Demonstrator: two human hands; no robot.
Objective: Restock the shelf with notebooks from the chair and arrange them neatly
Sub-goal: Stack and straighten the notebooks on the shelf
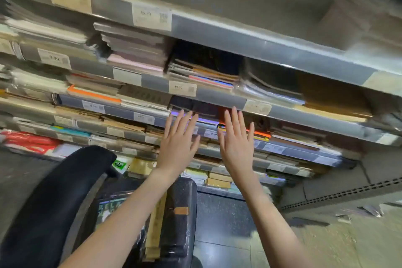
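Dark notebooks (pixel 204 109) sit in the shelf (pixel 289 111) slot; I see left hand (pixel 178 137) and right hand (pixel 236 137) flat-fingered, holding nothing (squaring up, I judge). Next: more notebooks from the chair (pixel 54 202).

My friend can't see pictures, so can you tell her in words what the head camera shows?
Two bare hands, the left hand and right hand, reach with straight, spread fingers toward a dark stack of notebooks on a crowded shop shelf. Below them, a black chair holds more wrapped notebooks. The picture is blurry.
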